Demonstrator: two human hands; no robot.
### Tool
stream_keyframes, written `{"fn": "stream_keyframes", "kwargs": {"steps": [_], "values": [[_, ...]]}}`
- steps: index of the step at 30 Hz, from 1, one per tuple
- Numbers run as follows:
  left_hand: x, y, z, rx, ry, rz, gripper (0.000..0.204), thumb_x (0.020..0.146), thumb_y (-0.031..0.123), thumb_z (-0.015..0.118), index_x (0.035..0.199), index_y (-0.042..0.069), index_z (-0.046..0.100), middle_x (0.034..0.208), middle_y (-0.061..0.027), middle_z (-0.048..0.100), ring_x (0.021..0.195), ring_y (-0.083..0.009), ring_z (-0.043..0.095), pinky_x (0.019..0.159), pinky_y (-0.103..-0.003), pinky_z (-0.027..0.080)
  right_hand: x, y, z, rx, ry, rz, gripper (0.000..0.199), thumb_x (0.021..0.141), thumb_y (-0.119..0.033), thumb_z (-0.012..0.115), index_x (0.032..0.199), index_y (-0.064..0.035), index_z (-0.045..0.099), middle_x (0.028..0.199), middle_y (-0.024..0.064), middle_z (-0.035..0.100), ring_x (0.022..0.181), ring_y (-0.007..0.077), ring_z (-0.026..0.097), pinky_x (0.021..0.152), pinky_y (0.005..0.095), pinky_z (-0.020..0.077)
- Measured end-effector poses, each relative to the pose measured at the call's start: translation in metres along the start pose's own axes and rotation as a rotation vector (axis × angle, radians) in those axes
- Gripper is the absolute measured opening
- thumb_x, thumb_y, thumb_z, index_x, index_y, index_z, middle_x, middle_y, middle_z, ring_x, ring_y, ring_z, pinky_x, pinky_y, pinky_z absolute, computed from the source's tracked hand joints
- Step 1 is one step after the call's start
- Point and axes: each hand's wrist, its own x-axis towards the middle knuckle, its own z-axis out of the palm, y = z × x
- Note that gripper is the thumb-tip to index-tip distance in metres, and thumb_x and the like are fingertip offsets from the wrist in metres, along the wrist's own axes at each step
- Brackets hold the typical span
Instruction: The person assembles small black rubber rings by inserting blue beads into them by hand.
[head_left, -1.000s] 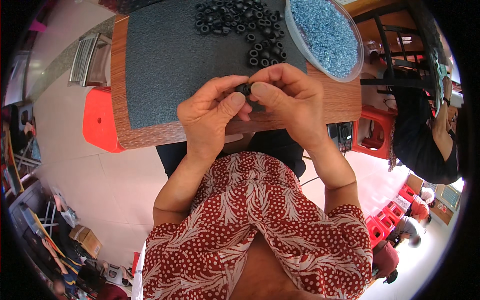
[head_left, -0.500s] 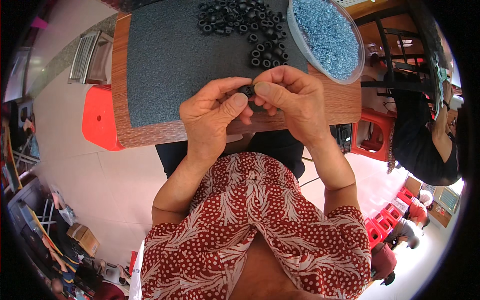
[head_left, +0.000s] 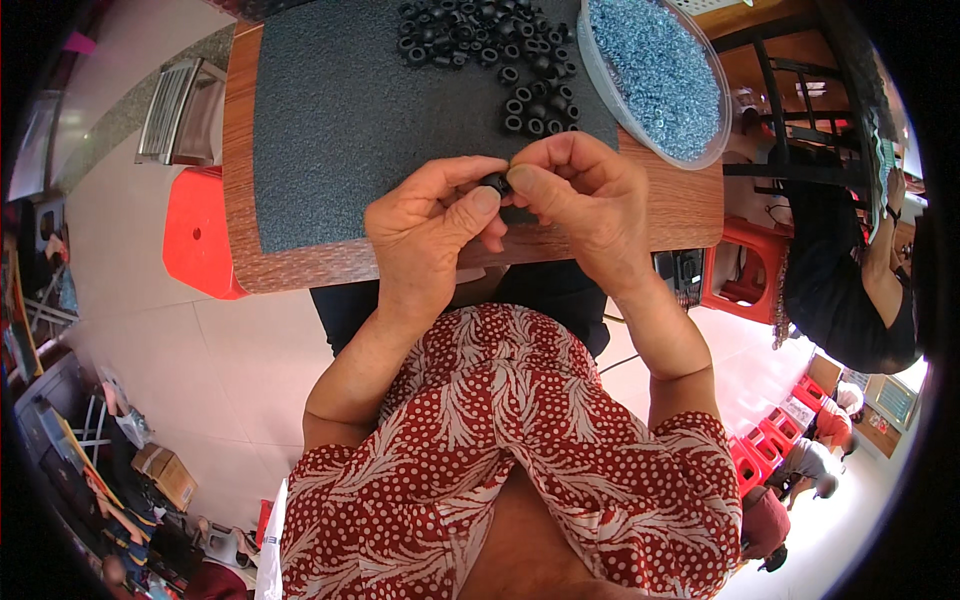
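Note:
My left hand (head_left: 425,220) pinches a small black rounded piece with a hole (head_left: 495,183) between thumb and fingers, above the table's near edge. Against the right side of this piece, my right hand (head_left: 600,205) has its thumb and index finger pressed together; whatever they grip there is hidden or too small to make out. Beyond my hands, a loose pile of similar black hollow pieces (head_left: 460,35) lies on a dark textured mat (head_left: 330,120). At the far right of the table, a clear round tub (head_left: 726,125) contains many tiny blue translucent pieces (head_left: 655,80).
The wood-grain table (head_left: 300,273) has a red stool (head_left: 198,235) at its left and another red stool (head_left: 735,270) at its right. A dark device with buttons (head_left: 682,275) sits by the right near edge. Other people (head_left: 840,280) are around the room.
The black piece has turned slightly between my fingers, its hole now showing less. Both hands stay nearly in place, with a slight shift to the right.

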Motion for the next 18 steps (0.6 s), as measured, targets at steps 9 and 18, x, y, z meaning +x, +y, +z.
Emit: {"fn": "stream_keyframes", "kwargs": {"steps": [9, 18], "values": [[-0.001, -0.001, 0.001, 0.013, 0.022, 0.010, 0.019, 0.085, 0.003, 0.059, 0.103, -0.002, 0.061, 0.072, -0.0047, 0.061, 0.060, -0.0076, 0.055, 0.054, -0.018, 0.045, -0.005, 0.014, 0.003, -0.217, 0.030, -0.276, 0.011, 0.081, -0.007, 0.065, 0.088, 0.0008, 0.059, 0.076, 0.0030, 0.061, 0.067, 0.0062, 0.055, 0.057, 0.0204, 0.0438], [-0.003, -0.001, 0.002, 0.070, 0.035, 0.036, 0.019, 0.085, 0.005, 0.060, 0.103, -0.002, 0.061, 0.073, -0.0039, 0.060, 0.061, -0.0072, 0.056, 0.055, -0.018, 0.047, -0.004, 0.018, 0.003, -0.591, 0.061, -0.725, 0.017, 0.072, 0.005, 0.063, 0.087, 0.0000, 0.058, 0.073, 0.0099, 0.057, 0.061, 0.0255, 0.054, 0.055, 0.0324, 0.0425]]}}
